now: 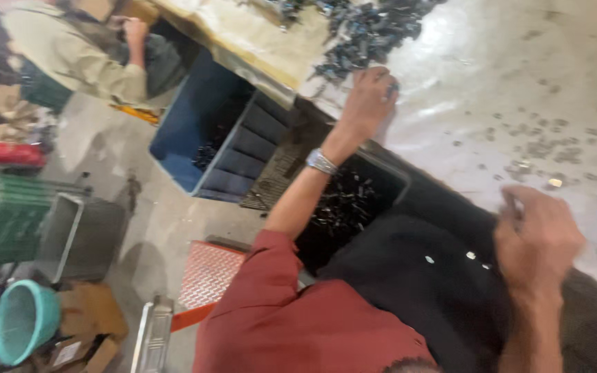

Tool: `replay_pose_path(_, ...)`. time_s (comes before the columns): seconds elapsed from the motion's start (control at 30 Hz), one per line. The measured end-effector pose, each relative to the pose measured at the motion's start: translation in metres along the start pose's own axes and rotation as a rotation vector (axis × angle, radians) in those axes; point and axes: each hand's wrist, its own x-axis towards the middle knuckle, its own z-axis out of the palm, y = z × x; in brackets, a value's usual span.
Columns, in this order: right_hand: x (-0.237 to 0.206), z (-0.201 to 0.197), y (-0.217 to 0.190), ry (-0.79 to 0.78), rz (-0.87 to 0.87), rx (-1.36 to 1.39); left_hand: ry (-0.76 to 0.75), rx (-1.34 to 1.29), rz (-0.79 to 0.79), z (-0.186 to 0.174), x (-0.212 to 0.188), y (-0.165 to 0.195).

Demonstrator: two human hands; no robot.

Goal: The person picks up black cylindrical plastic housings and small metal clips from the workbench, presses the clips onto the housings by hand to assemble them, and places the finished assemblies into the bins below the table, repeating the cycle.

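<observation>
Dark metal parts lie heaped in a pile [367, 31] on the pale worktable [492, 62], and the left hand [369, 100] is stretched out to the pile's near edge, fingers curled down onto a few pieces; whether any are actually pinched cannot be told through the blur. Below that wrist, which wears a metal watch [320, 161], a black bin [354, 207] holds similar loose parts. The right hand [537, 238] hangs near the table edge, loosely closed, seemingly about a small thin piece. Small pale discs [540, 148] lie scattered beyond it. Judged step: drawing pieces off the heap; next comes a sure pinch. Left of the bin stands a blue crate [209, 124]; another person's sleeve [70, 55] shows further off.
</observation>
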Motion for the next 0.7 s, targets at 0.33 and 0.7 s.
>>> replay_pose_path(0.33,0.035,-0.011,-0.02,-0.01,0.064,0.114,-0.306,-0.266,-0.054,-0.026,0.037,-0.036)
replay_pose_path(0.7,0.043,-0.014,-0.025,-0.011,0.151,0.162,0.41,0.119,0.018,-0.095,0.08,-0.138)
